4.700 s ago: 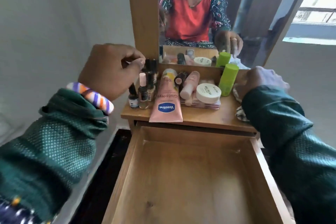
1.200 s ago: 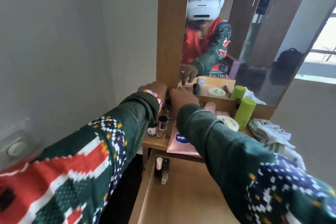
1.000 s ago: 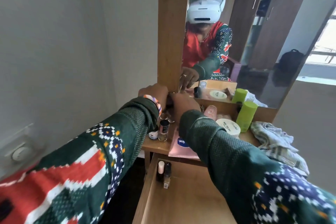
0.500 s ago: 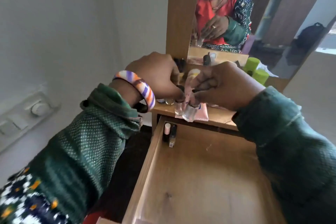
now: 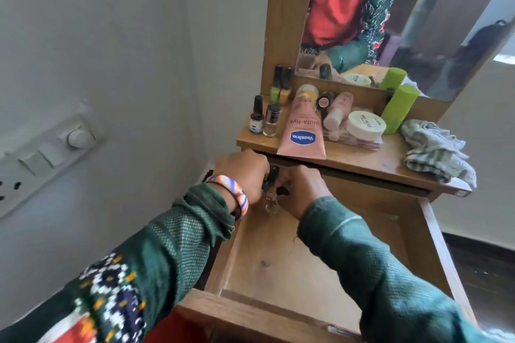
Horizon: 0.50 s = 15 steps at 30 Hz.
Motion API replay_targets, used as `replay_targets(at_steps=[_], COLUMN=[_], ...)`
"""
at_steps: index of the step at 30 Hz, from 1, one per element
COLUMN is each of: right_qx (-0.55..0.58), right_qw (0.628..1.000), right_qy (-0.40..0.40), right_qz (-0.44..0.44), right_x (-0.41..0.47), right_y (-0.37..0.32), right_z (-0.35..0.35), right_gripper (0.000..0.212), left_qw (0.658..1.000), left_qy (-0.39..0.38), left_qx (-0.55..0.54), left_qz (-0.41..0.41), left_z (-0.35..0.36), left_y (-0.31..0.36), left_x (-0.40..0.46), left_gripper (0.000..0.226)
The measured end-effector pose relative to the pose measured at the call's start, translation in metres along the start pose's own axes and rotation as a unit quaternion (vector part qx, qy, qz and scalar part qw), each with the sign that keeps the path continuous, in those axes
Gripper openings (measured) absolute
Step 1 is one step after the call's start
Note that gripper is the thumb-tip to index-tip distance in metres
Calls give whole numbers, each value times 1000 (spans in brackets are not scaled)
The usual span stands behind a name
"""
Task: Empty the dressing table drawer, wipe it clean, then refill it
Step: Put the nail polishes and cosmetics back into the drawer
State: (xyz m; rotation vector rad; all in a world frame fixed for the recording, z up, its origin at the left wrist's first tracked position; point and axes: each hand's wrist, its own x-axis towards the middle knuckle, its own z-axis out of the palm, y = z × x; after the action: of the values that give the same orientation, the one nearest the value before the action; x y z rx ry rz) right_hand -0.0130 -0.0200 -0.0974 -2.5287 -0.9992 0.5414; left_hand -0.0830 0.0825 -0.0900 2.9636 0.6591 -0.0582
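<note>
The wooden drawer (image 5: 434,245) stands pulled out below the dressing table top (image 5: 359,159). Both my hands are down at its far left corner. My left hand (image 5: 242,175) and my right hand (image 5: 301,189) are closed around small nail polish bottles (image 5: 271,198); a clear bottle with a dark cap shows between them. The bottles laid there before are hidden by my hands. On the top remain several nail polish bottles (image 5: 264,117), a pink Vaseline tube (image 5: 302,131), a white cream jar (image 5: 365,125), a green bottle (image 5: 398,108) and a lipstick (image 5: 324,99).
A crumpled striped cloth (image 5: 437,150) lies at the right end of the top. The mirror (image 5: 390,14) stands behind the items. A wall with a switch panel (image 5: 41,159) is close on the left. The drawer floor is bare in the middle and right.
Both hands carried nail polish bottles from the table top down into the drawer's far left corner. Fewer bottles stand on the top than before.
</note>
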Motion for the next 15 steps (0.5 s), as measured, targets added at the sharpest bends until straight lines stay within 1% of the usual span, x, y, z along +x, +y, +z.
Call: replay_targets(at_steps=[2,6,12,15], right_qx=[9,12,26,15], right_qw=[1000,999,999,999], right_qy=[10,28,24,15], right_qz=[6,14,32,24], right_x=[2,7,12,13], right_y=[-1,-1,0,-2], right_z=[4,13,19,19], right_gripper=[26,19,14,16], left_qw=[999,995,992,992], left_qy=[10,6,-6,-9], left_qx=[39,100,123,127], left_qz=[1,4,3,3], left_z=[4,6,10,10], left_y=[4,10,7,8], left_x=[1,1,2,1], left_gripper=[19,24,30,29])
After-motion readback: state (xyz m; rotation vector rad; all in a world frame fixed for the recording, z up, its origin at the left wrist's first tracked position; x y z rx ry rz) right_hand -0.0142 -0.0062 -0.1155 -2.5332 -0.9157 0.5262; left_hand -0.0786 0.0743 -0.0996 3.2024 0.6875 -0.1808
